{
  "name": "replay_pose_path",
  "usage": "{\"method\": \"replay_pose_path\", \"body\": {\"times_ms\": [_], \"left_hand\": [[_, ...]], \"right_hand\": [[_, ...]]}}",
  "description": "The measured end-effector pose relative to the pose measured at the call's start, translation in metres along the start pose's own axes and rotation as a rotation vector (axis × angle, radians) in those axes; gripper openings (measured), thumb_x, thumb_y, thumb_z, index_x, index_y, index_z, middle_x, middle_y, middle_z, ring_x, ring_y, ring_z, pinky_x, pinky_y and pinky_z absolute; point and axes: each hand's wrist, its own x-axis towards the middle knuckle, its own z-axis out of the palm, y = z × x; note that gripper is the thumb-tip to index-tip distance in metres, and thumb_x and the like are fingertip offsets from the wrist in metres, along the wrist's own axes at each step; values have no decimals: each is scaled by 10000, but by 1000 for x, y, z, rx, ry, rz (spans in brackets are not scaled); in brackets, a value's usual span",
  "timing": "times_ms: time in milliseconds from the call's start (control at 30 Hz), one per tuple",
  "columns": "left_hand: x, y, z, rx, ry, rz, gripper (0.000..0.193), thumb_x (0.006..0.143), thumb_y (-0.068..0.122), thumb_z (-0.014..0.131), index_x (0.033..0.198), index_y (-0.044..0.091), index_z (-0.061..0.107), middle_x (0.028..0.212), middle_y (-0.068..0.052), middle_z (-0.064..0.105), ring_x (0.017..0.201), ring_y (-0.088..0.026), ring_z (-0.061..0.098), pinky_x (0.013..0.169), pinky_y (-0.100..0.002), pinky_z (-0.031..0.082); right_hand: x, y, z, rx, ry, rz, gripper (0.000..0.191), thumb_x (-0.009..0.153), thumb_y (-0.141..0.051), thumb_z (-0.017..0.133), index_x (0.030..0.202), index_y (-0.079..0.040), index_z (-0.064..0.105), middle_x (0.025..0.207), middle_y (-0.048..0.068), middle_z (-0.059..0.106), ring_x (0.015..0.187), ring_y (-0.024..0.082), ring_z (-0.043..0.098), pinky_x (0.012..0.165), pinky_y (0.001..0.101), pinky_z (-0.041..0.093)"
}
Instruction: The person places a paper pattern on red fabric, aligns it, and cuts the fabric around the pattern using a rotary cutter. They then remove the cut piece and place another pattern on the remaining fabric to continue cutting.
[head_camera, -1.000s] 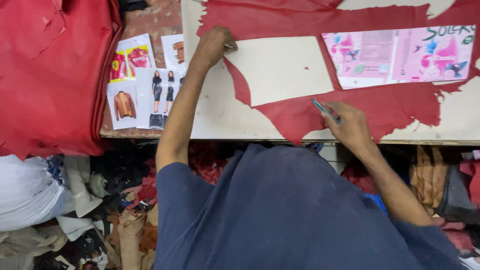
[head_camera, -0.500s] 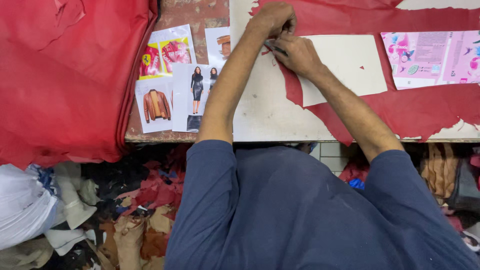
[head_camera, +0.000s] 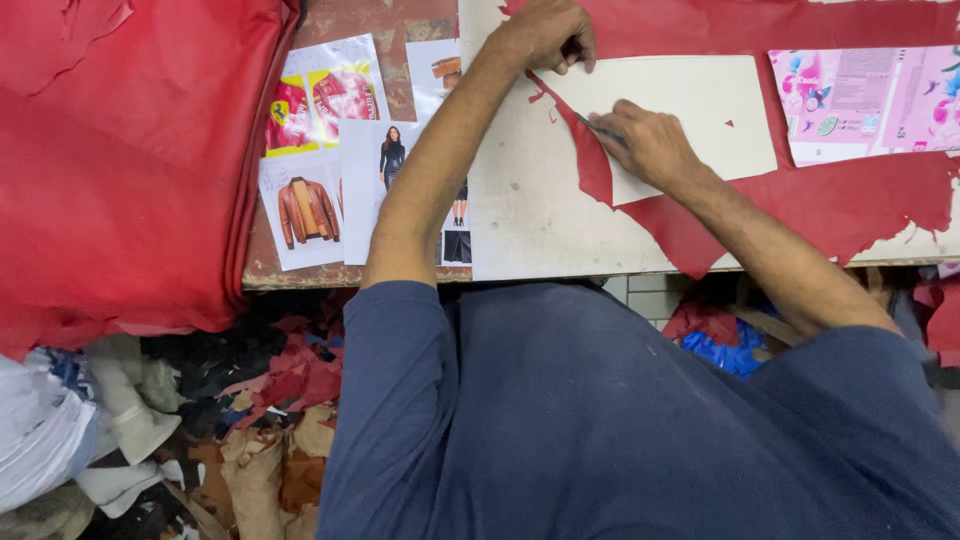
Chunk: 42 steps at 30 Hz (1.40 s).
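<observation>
1. Your left hand (head_camera: 545, 35) is pressing the pale pattern card (head_camera: 690, 110) onto the red leather (head_camera: 830, 200).
2. Your right hand (head_camera: 645, 140) is gripping a thin tool (head_camera: 598, 127) at the card's edge.
3. Clothing photos (head_camera: 330, 150) are lying on the worktop (head_camera: 530, 230).

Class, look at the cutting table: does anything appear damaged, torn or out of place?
Yes. The red leather under the pale pattern card has ragged, torn-looking edges, and scraps litter the floor below. The left hand presses the card; the right hand holds a thin tool.

Your right hand (head_camera: 648, 143) gripped thin cutting tool (head_camera: 598, 127), tip on red leather sheet (head_camera: 800, 195) at edge of cream card pattern (head_camera: 680, 115). Pattern lay flat beneath left hand (head_camera: 545, 32), leather spread under both.
</observation>
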Motion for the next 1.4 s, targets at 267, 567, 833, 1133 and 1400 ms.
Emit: {"method": "replay_pose_path", "body": {"times_ms": [267,567,833,1133,1400], "left_hand": [[4,-13,15,46,90,63,382,647,-113,804,937,135,825,803,-4,743,725,-130,703,619,-331,550],[19,5,18,250,-2,35,325,642,-91,796,875,135,789,757,-18,733,734,-200,697,633,-396,529],[30,60,88,667,261,-109,488,626,78,871,1079,16,700,1131,-207,637,1036,-361,641,774,-459,563],[44,118,137,509,354,-397,1248,367,444,1054,1401,67,465,1307,-244,454,1227,-407,444,937,-572,434],[96,144,166,656,254,-697,1189,351,402,1055,1335,112,454,1295,-161,482,1214,-343,510,805,-489,560]], "right_hand": [[-93,-47,20,80,101,328,301,967,-136,712,1252,-42,716,980,130,651,777,347,674,663,466,555],[-144,-84,-2,266,-129,501,253,884,-128,726,1118,-31,734,952,177,694,854,378,707,734,482,566],[-128,-76,2,354,10,318,263,888,-49,676,1145,-32,732,1018,166,702,882,372,711,756,467,565],[-297,85,-91,25,211,778,375,860,-230,747,1187,-60,678,1073,166,641,876,416,673,691,511,548],[-370,193,-80,-79,-165,396,262,898,-28,605,1156,-72,590,1168,144,625,797,393,698,643,518,558]]}}
